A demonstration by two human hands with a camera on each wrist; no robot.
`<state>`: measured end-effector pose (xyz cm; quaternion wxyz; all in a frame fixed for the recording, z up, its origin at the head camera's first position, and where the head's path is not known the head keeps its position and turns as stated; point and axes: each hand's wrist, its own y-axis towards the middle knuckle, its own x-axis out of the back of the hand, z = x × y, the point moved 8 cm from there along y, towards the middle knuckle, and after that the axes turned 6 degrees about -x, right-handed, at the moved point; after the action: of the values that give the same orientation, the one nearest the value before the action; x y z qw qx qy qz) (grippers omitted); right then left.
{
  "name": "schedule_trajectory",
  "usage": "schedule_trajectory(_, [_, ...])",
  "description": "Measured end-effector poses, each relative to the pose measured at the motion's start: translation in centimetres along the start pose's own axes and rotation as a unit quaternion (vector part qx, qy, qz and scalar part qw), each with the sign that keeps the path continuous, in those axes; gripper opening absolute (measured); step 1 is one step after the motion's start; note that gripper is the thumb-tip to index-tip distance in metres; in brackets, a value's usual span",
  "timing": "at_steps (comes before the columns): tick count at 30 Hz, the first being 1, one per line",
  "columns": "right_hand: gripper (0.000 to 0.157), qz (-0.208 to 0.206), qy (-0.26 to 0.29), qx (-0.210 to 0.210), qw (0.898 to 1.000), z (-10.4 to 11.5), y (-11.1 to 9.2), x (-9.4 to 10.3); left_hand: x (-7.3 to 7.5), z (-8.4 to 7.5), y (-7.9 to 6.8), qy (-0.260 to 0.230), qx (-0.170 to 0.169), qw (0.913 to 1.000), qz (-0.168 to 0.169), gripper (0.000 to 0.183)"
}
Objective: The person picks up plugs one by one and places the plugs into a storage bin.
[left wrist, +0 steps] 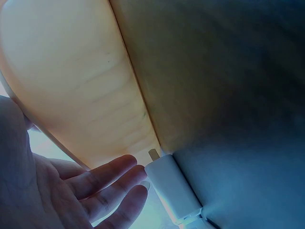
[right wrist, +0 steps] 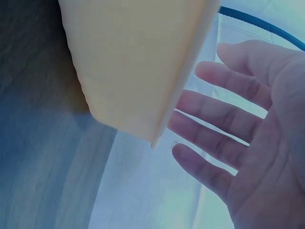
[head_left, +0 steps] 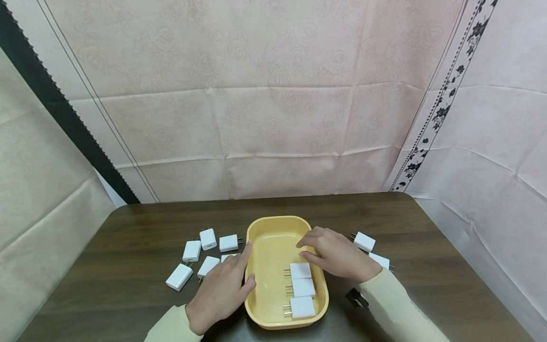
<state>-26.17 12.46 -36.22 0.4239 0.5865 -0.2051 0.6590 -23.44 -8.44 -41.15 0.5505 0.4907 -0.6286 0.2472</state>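
A yellow plastic tray [head_left: 273, 223] stands on the table, with three white charger plugs [head_left: 302, 287] in a column along its inner right side, prongs to the left. My left hand [head_left: 224, 287] is at the tray's left rim, index finger extended along it and thumb over the edge. In the left wrist view, its fingertips are close to a white charger plug [left wrist: 174, 188] beside the tray wall. Over the right rim reaches my right hand [head_left: 335, 251], fingers loosely bent above the tray's inside. The right wrist view shows nothing in its spread fingers [right wrist: 214, 112].
Several white charger plugs [head_left: 192, 251] lie on the dark wooden table [head_left: 107, 266] left of the tray, one partly hidden behind my left hand. Two more plugs [head_left: 364, 242] lie to the right, beyond my right wrist. Pale patterned cloth [head_left: 273, 118] hangs behind the table.
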Motion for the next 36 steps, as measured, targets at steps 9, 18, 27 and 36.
schedule_trajectory(9, [0.02,-0.033,-0.002,0.0,0.999,-1.3,-0.2,1.1,0.1,-0.1,-0.1,0.001,-0.002,1.0,0.002,0.067])
schedule_trajectory(18, [0.02,-0.04,-0.011,-0.021,0.999,-2.9,-0.4,1.6,-0.1,0.0,0.0,-0.004,0.005,1.0,0.007,0.068])
schedule_trajectory(27, [0.022,-0.023,-0.017,-0.065,0.997,-5.1,-0.6,1.0,-0.1,0.0,-0.1,-0.003,0.004,1.0,0.007,0.067])
schedule_trajectory(36, [0.025,-0.005,-0.017,-0.102,0.995,-6.9,-0.8,0.2,0.1,-0.1,-0.1,0.001,0.005,1.0,0.008,0.067])
